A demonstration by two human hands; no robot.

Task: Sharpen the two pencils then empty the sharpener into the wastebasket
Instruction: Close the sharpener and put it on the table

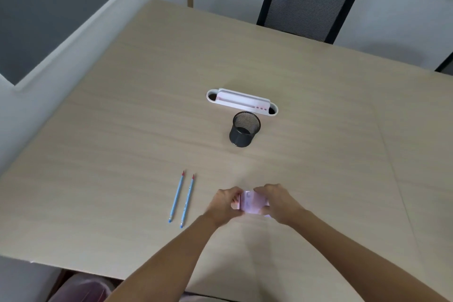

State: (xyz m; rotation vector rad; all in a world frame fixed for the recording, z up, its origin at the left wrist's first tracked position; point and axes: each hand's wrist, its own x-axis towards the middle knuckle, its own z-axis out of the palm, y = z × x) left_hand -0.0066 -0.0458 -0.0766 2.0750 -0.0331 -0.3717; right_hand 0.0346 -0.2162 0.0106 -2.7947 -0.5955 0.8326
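Note:
Two blue pencils lie side by side on the wooden table (122,130), the left pencil (176,197) and the right pencil (187,201), both with red points facing away from me. To their right, a pink sharpener box (252,202) is held just above the table between both hands. My left hand (224,203) grips its left end and my right hand (279,202) grips its right side. A wastebasket with a pinkish liner (81,289) shows below the table's near edge at bottom left.
A black mesh pen cup (244,129) stands in the middle of the table. Behind it sits a white cable-port cover (241,102). A black mesh-back chair (306,5) stands at the far side. A white partition (73,32) runs along the left.

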